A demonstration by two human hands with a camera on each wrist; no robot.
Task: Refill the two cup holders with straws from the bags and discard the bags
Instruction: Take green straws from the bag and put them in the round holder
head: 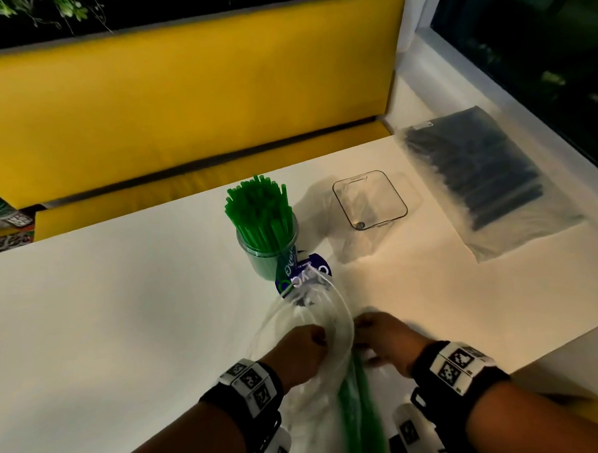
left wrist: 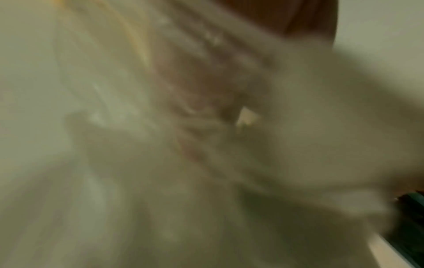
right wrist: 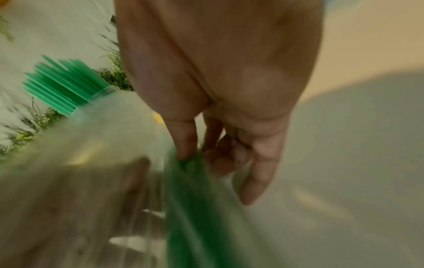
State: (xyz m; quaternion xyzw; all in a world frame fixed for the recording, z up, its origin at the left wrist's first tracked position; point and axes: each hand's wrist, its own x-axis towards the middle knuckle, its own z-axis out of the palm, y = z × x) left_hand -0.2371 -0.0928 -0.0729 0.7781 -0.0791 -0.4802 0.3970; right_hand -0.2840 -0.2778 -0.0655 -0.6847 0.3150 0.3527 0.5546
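Clear crumpled bag (head: 316,331), few green straws (head: 358,395) inside; left hand (head: 299,353), right hand (head: 385,342) both grasping bag.

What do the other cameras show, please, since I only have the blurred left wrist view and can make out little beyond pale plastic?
Observer: The head view shows the left hand gripping a clear plastic bag near the table's front edge.
Operator: And the other hand?
Observer: The right hand pinches green straws at that bag.
Operator: Are the holders filled?
Observer: The round holder is packed with green straws; the square holder beside it stands empty.
Operator: Any bags left?
Observer: A bag of black straws lies flat, far right.
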